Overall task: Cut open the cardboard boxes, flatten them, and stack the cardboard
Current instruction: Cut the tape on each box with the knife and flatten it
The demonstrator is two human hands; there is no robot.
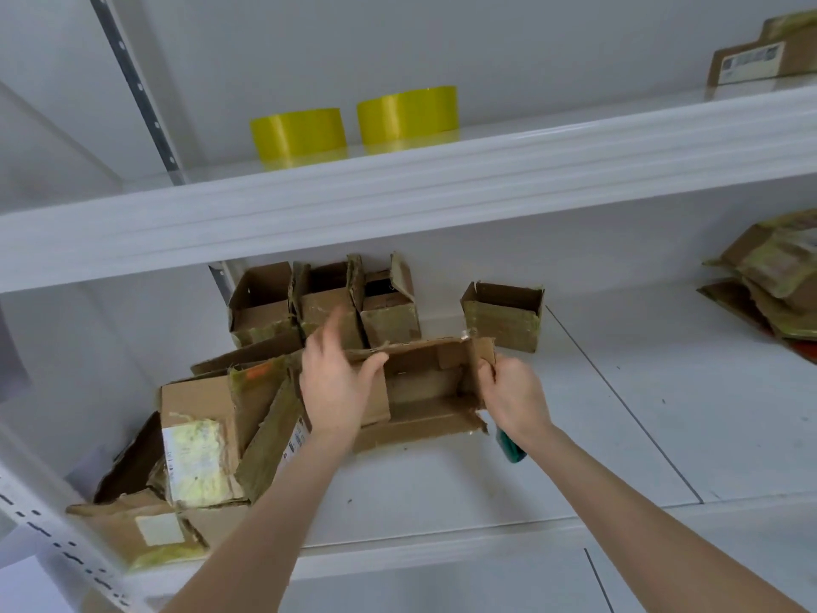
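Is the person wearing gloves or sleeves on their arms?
No gloves and no sleeves show. The left hand and right hand are bare, and the left arm and right arm are bare down to the picture's edge. No watch, ring or bracelet shows either.

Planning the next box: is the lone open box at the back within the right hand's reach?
Probably not yet: the right hand grips the held box and a green-handled tool, though the lone box stands unobstructed just behind.
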